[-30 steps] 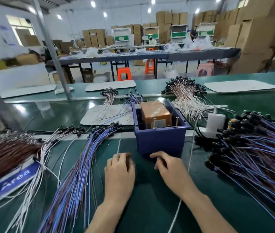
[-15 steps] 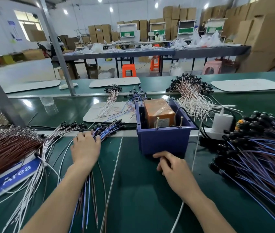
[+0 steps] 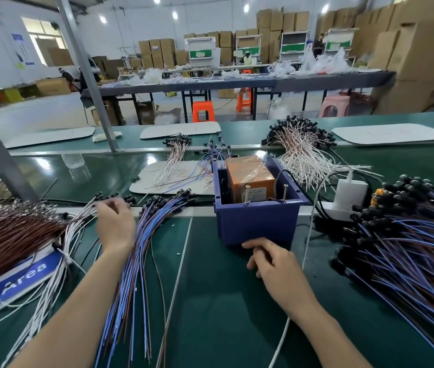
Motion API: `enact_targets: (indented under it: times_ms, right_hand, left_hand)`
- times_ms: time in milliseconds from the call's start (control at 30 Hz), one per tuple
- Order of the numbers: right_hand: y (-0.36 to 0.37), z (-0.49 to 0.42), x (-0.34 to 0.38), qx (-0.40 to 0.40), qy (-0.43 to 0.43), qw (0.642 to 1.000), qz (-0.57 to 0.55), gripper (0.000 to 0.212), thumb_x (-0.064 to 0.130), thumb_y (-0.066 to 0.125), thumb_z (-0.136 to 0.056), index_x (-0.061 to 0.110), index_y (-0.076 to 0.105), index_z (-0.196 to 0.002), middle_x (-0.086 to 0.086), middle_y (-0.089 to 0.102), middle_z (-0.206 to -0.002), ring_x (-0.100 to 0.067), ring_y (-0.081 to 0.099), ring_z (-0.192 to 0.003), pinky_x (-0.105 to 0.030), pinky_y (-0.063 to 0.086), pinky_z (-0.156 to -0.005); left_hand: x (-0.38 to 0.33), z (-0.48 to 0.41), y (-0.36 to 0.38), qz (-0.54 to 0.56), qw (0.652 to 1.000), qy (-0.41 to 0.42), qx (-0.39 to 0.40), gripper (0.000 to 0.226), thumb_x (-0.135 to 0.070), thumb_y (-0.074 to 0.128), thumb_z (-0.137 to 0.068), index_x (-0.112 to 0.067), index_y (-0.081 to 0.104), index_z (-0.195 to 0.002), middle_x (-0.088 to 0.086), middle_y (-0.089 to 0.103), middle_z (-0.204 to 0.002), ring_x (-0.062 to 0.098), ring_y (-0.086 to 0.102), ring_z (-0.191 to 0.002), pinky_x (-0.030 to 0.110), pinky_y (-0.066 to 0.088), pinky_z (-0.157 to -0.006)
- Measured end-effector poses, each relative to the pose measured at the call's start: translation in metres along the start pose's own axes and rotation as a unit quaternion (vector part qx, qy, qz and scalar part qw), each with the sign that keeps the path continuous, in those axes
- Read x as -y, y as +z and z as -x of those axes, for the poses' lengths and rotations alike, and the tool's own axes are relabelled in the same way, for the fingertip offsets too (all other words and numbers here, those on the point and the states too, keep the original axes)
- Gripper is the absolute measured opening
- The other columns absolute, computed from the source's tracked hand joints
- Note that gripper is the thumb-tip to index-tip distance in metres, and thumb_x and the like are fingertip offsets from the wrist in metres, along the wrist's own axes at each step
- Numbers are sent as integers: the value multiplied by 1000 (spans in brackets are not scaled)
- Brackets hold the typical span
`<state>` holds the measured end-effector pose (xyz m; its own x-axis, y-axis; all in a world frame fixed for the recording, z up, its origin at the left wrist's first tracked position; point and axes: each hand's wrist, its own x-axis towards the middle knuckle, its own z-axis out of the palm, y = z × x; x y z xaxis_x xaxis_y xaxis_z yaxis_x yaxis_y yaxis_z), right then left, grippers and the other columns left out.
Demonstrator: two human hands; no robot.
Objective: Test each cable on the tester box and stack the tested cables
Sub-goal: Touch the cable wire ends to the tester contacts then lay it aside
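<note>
Fingers (image 3: pixel 112 206) on our left hand (image 3: pixel 117 225) bend down over the black ends of the white cables (image 3: pixel 77 224). We cannot tell if they pinch one or only touch them. Left of these fingers lies a big heap of brown cables (image 3: pixel 6 235), and a blue sign (image 3: pixel 14 284) peeks out from under that heap. Just right of the fingers, a bunch of blue cables (image 3: pixel 136 248) lies on the green table (image 3: pixel 210 301). Its black ends point away from us, and the bunch runs along beside our left arm.

Further right stands the tester box (image 3: pixel 258 225). It is a blue tub with an orange block (image 3: pixel 247 176) inside and two thin metal pins (image 3: pixel 285 191) sticking up by its near wall. The fingers (image 3: pixel 253 244) of our right hand (image 3: pixel 277 264) rest at the foot of this box, right in front of it. They are softly curled, and we see nothing held in them.

A thin white cord (image 3: pixel 308 229) runs down just right of these fingers and slips under our right arm. Right of the fingers and further back, a white plug (image 3: pixel 350 191) stands upright. Far to the right of the fingers lies the big cable pile (image 3: pixel 409 248), all blue and dark wires with black ends.
</note>
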<state>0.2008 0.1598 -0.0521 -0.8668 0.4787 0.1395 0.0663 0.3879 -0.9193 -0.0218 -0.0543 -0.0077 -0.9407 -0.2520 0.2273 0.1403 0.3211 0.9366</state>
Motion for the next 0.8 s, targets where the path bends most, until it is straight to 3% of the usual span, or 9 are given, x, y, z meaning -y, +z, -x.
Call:
enact_targets:
  times_ms: [100,200,300,400,467,533,633,700,800]
  right_hand:
    - [-5,0,6,-14,6,996,-93,40,13,47,-104,43,72,-95,1,71,-78,-12,57,-59,-18,45,-54]
    - [-16,-2,11,-44,11,968,-248,37,10,46,-105,30,77,-98,-7,70,-76,-16,56,-58,-23,45,-52]
    - [-30,-3,18,-22,52,894,-445,32,27,48,-102,16,77,-110,-9,70,-80,-19,62,-62,-27,52,-55]
    - [-41,1,21,11,75,798,-598,40,45,56,-95,16,78,-112,-9,74,-94,-22,72,-80,-34,61,-71]
    - [-45,3,19,6,84,751,-655,43,50,55,-95,18,78,-113,-5,74,-95,-21,72,-82,-38,61,-76]
    - [-48,2,17,13,90,717,-691,37,48,54,-96,20,74,-111,3,63,-79,-13,59,-63,-29,56,-64]
    - [-51,-3,15,12,109,734,-670,22,40,58,-92,23,71,-93,8,33,-57,-6,22,-43,-18,29,-39]
    - [-55,-4,13,11,110,749,-653,18,38,59,-89,24,69,-83,6,25,-50,-9,9,-42,-18,19,-33]
    - [-67,-3,6,-1,111,747,-656,21,40,58,-91,25,70,-82,5,24,-49,-9,7,-41,-19,14,-32]
  left_hand:
    - [-46,21,-18,136,979,144,-54,9,-32,41,-107,-23,43,-107,0,64,-82,14,58,-66,27,47,-59]
    - [-87,68,-31,182,931,312,-54,7,-36,48,-105,-36,43,-100,-9,58,-74,4,54,-57,17,42,-51]
    - [-92,133,-18,128,896,425,19,9,-33,55,-101,-33,47,-97,-6,59,-67,14,53,-53,24,41,-48]
    - [-71,189,13,8,825,561,74,8,-26,54,-101,-27,51,-93,-7,59,-62,10,53,-51,22,41,-47]
    - [-54,210,30,-59,800,586,113,22,-26,49,-104,-22,58,-84,-6,57,-61,9,52,-48,28,43,-42]
    - [-38,218,40,-149,779,593,140,24,-26,55,-101,-21,58,-78,-6,54,-59,9,51,-46,31,40,-38]
    - [-25,212,41,-205,745,607,187,21,-33,52,-101,-23,63,-87,-10,62,-66,6,58,-51,29,42,-39]
    - [-23,200,36,-186,758,591,204,22,-38,51,-100,-24,68,-96,-12,70,-77,5,65,-58,29,48,-45]
    - [-20,174,24,-156,794,564,164,26,-41,54,-99,-23,72,-96,-11,71,-85,12,67,-69,31,53,-60]
